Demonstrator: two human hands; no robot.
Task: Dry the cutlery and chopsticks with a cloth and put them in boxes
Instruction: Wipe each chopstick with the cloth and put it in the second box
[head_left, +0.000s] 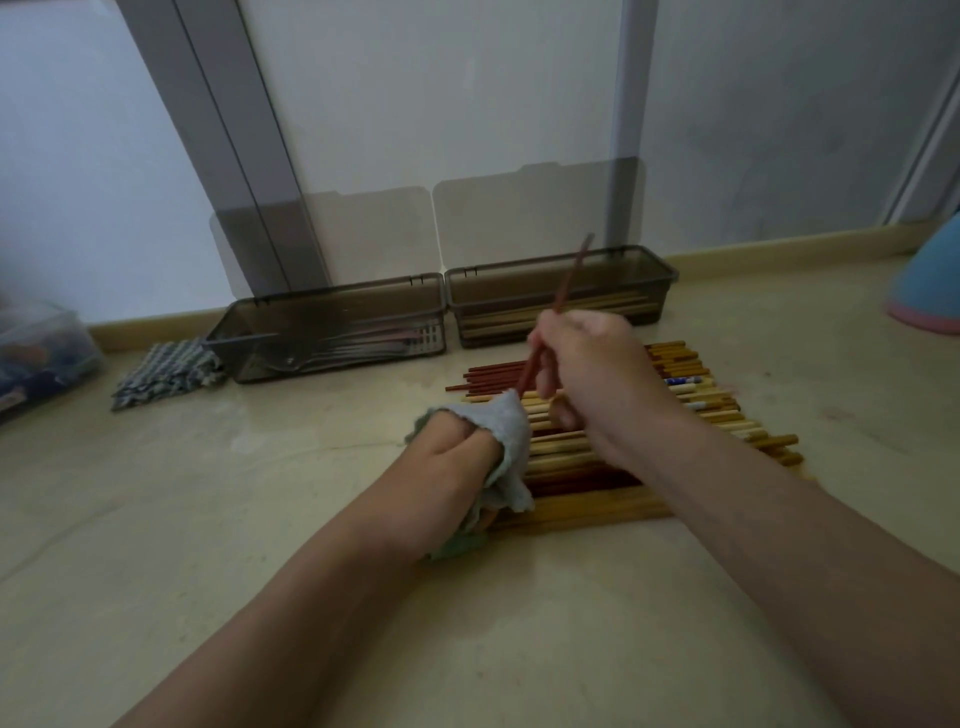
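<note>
- While a pile of chopsticks (719, 415) awaits drying, the right hand (592, 369) pinches one red chopstick (569, 275) between curled fingers (544, 376).
- Left hand (452, 454), at 8 o'clock, grips the cloth (511, 431).
- Cutlery box (249, 364) and chopstick box (661, 306), at 12 o'clock: partly filled.

Clear plastic tub (41, 353), blue-and-pink object (930, 280)

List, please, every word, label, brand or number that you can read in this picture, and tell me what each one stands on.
None can be read.
On a blue-and-white chopstick: a pattern, too small to tell whether it holds characters.
In the clear tub at the far left: colourful contents, blurred, nothing legible.
On the left box, the right box, the cloth and the red chopstick: no print visible.
</note>
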